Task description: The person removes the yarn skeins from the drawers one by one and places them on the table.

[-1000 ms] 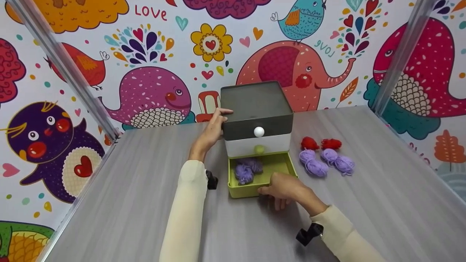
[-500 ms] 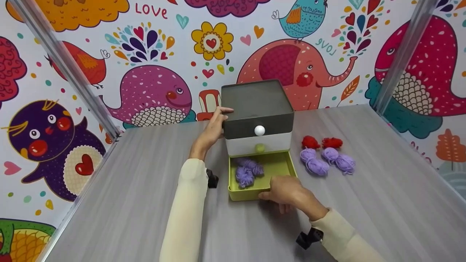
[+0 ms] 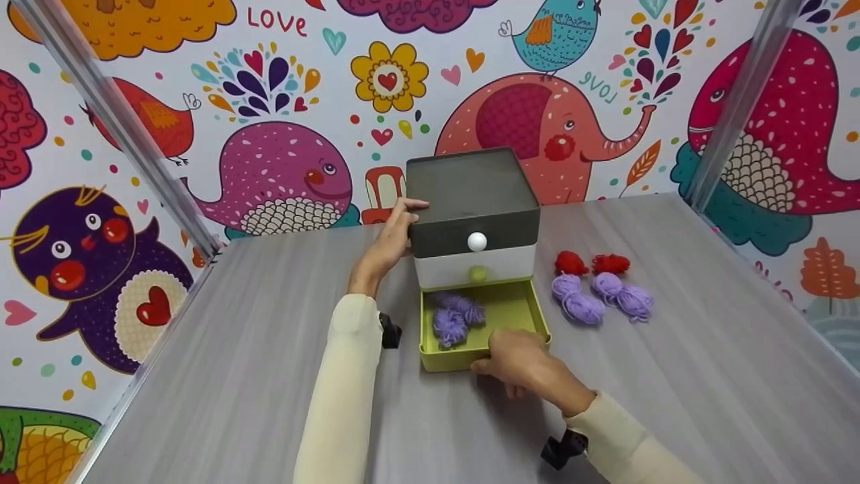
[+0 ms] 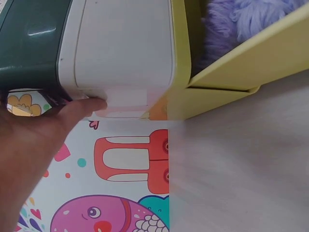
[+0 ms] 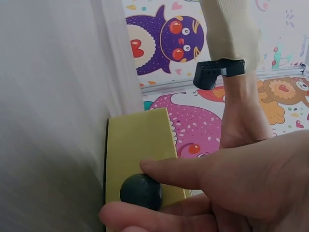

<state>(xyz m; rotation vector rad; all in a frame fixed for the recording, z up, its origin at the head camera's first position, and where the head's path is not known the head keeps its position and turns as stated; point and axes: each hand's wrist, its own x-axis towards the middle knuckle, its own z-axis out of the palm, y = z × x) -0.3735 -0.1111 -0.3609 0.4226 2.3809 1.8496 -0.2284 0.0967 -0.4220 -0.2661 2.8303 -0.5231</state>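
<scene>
A small drawer cabinet has a dark top tier with a white knob, a white middle tier with a green knob, and a yellow-green bottom drawer that is pulled out. Purple yarn bundles lie in the drawer's left part. My left hand holds the cabinet's upper left side, fingers over the top edge; a digit rests on its side in the left wrist view. With thumb and fingers, my right hand grips the drawer's dark round knob, which the hand hides in the head view.
Right of the cabinet, two red yarn bundles lie behind two purple yarn skeins on the grey wood-grain table. A wall with cartoon animals stands right behind the cabinet; metal posts flank the table.
The bottom drawer has come slightly further out toward me, carrying the purple yarn inside. My right hand has shifted a little toward me and left with it; my left hand keeps its place.
</scene>
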